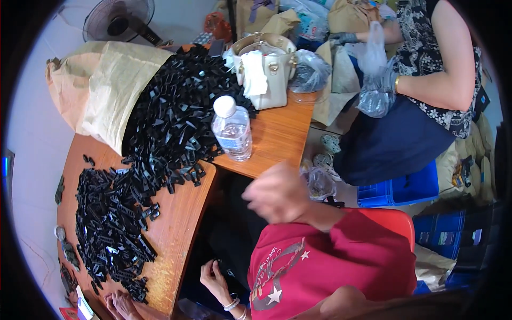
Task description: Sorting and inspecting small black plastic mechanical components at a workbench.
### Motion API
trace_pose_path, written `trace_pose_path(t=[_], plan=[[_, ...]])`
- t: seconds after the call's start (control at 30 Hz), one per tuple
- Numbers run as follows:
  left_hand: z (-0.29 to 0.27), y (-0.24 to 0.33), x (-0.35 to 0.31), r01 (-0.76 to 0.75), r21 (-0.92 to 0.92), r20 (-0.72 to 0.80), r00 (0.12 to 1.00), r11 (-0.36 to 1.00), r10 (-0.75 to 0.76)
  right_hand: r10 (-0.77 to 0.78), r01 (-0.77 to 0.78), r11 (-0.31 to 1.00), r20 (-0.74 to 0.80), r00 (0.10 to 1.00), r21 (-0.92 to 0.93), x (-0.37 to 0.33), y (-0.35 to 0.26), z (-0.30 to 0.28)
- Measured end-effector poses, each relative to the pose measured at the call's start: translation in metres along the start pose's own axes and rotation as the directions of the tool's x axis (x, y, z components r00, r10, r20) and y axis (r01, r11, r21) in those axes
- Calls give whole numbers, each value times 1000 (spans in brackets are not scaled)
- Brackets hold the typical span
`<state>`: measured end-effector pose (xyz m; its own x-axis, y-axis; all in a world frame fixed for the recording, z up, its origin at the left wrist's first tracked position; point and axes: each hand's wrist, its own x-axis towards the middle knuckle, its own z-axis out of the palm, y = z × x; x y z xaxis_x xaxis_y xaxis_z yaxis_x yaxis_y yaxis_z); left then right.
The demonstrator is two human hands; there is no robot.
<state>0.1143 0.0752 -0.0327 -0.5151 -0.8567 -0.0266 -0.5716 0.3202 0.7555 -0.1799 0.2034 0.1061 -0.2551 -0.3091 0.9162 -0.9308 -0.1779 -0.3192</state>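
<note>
My right hand (277,193) is raised in front of the red shirt, smeared by motion, close to the near edge of the wooden table and the water bottle (232,136). Whether it holds anything does not show. My left hand (214,279), with bracelets at the wrist, is low beside the table edge over dark clothing. Its fingers are bent together; anything between them is too small or hidden to name. A large heap of black plastic parts (173,106) spills from a brown paper sack (109,85), and a second heap of black parts (109,229) lies nearer on the table (178,213).
Another person's hand (121,305) rests at the table's lower end. A cream handbag (274,80) stands behind the bottle. At the right, a gloved co-worker (434,64) handles a clear plastic bag (375,98). A blue crate (408,184) and red chair (397,218) stand below.
</note>
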Motion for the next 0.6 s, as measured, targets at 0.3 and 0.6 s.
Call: trace_pose_path(t=[0.3,0.6], plan=[[7,73,49,-297,-44,155,941,954,300,222,-665,743,-907,359,-82,-76,130,-197],[13,71,48,-294,-36,190,936,955,295,714,-544,685,-596,367,485,-55,112,-209]])
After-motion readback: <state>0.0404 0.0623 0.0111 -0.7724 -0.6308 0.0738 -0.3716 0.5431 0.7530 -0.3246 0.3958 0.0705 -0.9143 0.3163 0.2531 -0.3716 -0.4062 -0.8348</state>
